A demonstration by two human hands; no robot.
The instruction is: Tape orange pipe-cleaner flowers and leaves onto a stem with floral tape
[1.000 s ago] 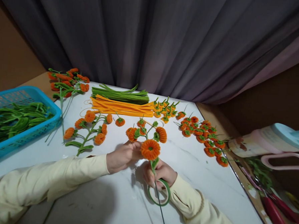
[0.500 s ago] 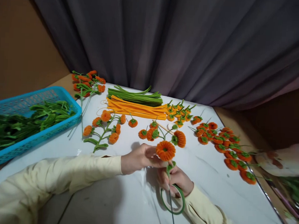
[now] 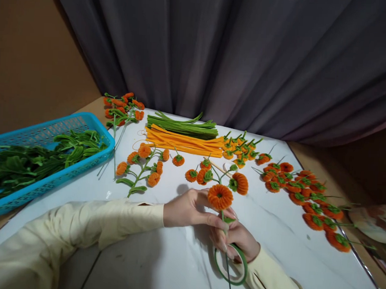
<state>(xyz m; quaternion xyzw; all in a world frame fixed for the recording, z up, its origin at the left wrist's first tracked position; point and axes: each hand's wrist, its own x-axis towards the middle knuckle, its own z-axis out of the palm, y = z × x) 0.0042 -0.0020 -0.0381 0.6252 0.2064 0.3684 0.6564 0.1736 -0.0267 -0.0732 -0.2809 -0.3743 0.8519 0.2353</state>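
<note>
An orange flower faces me at the top of a green stem, with more blooms branching behind it. My left hand has its thumb and fingers closed on this stem just under the flower. Lower on the same stem, my right hand is closed too, its fingertips meeting those of my left hand. A roll of green tape hangs at my right hand, partly hidden by the fingers. The dark wire end of the stem points down through the ring.
A blue basket of green leaves stands left. Green strips and orange strips lie at the back. A leafy flower branch rests left of centre, small buds behind, loose orange flowers at right.
The view has shifted, so the scene sits further right. My left thumb and fingers have come down from beside the flower onto the stem near my right fingertips.
</note>
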